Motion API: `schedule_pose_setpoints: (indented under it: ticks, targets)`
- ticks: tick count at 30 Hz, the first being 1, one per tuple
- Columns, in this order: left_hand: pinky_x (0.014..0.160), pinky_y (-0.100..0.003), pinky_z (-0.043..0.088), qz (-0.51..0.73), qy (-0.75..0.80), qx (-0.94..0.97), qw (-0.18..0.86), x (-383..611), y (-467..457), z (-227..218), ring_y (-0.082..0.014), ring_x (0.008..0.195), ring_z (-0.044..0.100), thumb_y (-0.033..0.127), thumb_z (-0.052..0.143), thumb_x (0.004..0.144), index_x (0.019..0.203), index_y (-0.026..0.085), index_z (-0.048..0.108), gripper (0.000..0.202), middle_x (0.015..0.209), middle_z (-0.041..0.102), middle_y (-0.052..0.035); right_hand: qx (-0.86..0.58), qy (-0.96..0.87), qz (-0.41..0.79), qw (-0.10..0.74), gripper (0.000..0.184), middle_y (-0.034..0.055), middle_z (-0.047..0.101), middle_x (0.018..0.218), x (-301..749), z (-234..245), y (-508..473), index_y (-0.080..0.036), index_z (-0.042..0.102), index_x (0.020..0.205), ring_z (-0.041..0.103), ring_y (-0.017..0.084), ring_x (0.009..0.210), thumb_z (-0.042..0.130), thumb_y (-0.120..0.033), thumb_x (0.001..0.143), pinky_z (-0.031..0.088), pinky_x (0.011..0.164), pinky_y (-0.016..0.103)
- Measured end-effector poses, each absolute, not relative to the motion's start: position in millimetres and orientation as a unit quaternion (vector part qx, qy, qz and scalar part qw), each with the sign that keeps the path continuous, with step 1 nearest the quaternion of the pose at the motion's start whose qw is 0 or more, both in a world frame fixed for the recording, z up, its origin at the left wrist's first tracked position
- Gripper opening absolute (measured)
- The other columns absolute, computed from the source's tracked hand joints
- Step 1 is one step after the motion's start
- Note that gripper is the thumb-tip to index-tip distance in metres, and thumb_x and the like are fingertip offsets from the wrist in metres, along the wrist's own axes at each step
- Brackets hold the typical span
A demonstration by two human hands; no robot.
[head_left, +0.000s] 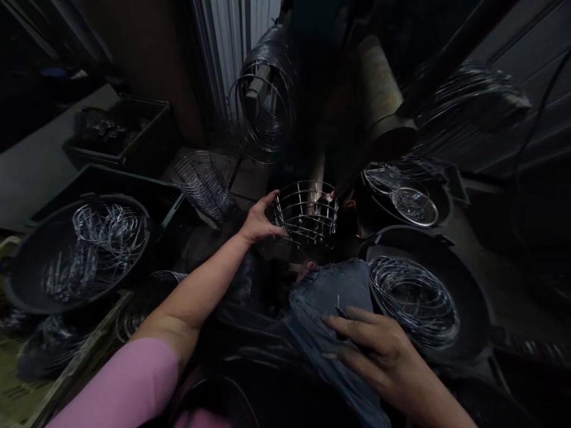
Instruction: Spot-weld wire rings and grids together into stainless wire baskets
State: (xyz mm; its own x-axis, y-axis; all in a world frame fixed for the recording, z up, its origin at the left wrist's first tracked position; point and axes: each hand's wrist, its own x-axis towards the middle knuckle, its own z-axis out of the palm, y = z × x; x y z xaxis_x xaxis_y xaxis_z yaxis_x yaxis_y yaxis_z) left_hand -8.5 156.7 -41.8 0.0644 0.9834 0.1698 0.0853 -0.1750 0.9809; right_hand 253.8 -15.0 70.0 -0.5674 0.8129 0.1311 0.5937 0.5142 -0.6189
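A round wire basket [306,211] with several hoops and upright wires stands in front of me, beside a metal rod [316,178]. My left hand [261,221] grips its left side, fingers near the upper hoop and thumb lower down. Over my denim-covered knee [321,291] is my right hand [372,339], its fingers stretched and apart. A short thin piece [339,305], perhaps wire, shows at its fingertips; whether the hand holds it is unclear. Coiled wire rings [414,300] lie in a dark basin [473,297] to the right of that hand.
On the left, a dark basin [22,279] holds bent wires, with a dark crate [143,122] behind. Stacked wire baskets [205,184] lie beyond my left arm. Wire coils [267,89] hang at the back. A thick cylindrical machine part [381,83] juts above the work area.
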Motion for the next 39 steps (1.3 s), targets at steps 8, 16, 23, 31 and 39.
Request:
schedule_pose_setpoints:
  ticks: [8,16,23,31,39]
  targets:
    - [0.109,-0.045,0.038,0.455,0.427,0.674,0.396,-22.3,157.6,-1.2,-0.032,0.132,0.043,0.037,0.094,0.034,0.14,0.02,0.046,0.118,0.146,0.041,-0.0147,-0.422,-0.843,0.257,0.211,0.029,0.0039,0.074,0.101,246.3,74.7,-20.2,-0.031,0.071,0.113,0.069,0.028,0.099,0.066,-0.036,0.085,0.062,0.076,0.035]
    - [0.106,-0.047,0.038,0.316,0.472,0.778,0.269,-15.3,100.3,-9.1,-0.0315,0.118,0.052,0.034,0.086,0.042,0.141,0.022,0.047,0.107,0.13,0.055,-0.0125,-0.418,-0.819,0.31,0.242,0.022,0.0063,0.074,0.091,232.3,81.5,-2.8,-0.023,0.075,0.105,0.071,0.022,0.085,0.063,-0.033,0.089,0.058,0.065,0.026]
    - [0.099,-0.052,0.034,0.24,0.507,0.814,0.153,1.7,66.6,20.9,-0.0341,0.117,0.049,0.045,0.079,0.049,0.132,0.029,0.057,0.087,0.131,0.056,-0.0124,-0.433,-0.7,0.546,0.155,0.02,0.0034,0.073,0.076,217.6,72.8,51.4,-0.019,0.078,0.093,0.066,0.018,0.063,0.069,-0.031,0.079,0.051,0.056,0.025]
    - [0.1,-0.053,0.03,0.281,0.529,0.796,0.092,12.4,60.7,30.1,-0.0332,0.116,0.05,0.046,0.073,0.056,0.122,0.028,0.065,0.069,0.127,0.058,-0.0121,-0.474,-0.867,0.149,0.035,0.031,0.0077,0.072,0.101,203.9,69.2,51.6,-0.019,0.072,0.112,0.068,0.024,0.087,0.061,-0.015,0.083,0.052,0.076,0.032]
    - [0.1,-0.052,0.032,0.311,0.515,0.792,0.105,13.3,68.8,35.4,-0.0325,0.116,0.051,0.037,0.073,0.051,0.118,0.031,0.068,0.067,0.127,0.057,-0.0104,-0.388,-0.901,0.028,0.191,0.028,0.0062,0.073,0.094,216.9,47.8,49.7,-0.018,0.072,0.107,0.067,0.02,0.079,0.051,-0.013,0.088,0.051,0.071,0.03]
